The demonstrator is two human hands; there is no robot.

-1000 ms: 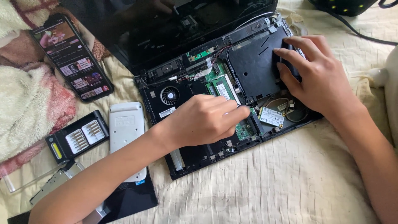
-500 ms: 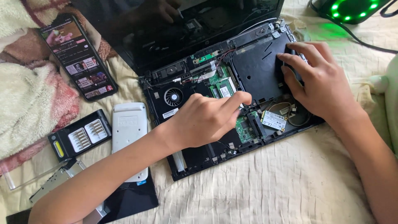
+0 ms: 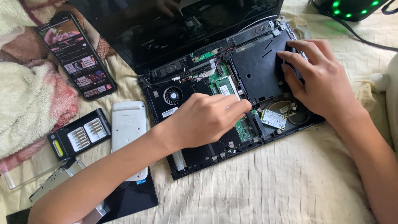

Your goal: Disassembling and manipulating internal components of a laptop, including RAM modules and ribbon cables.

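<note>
Left hand [image 3: 203,120] now nearer white-labelled card [image 3: 274,119] in opened laptop [image 3: 232,99]

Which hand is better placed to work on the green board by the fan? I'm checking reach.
Probably the left hand: its fingertips sit on the green board beside the fan. The right hand presses the black drive bay.

Two bare forearms without sleeves, watch or rings: the left hand [image 3: 203,120] enters from seven o'clock, the right hand [image 3: 321,81] from five o'clock.
</note>
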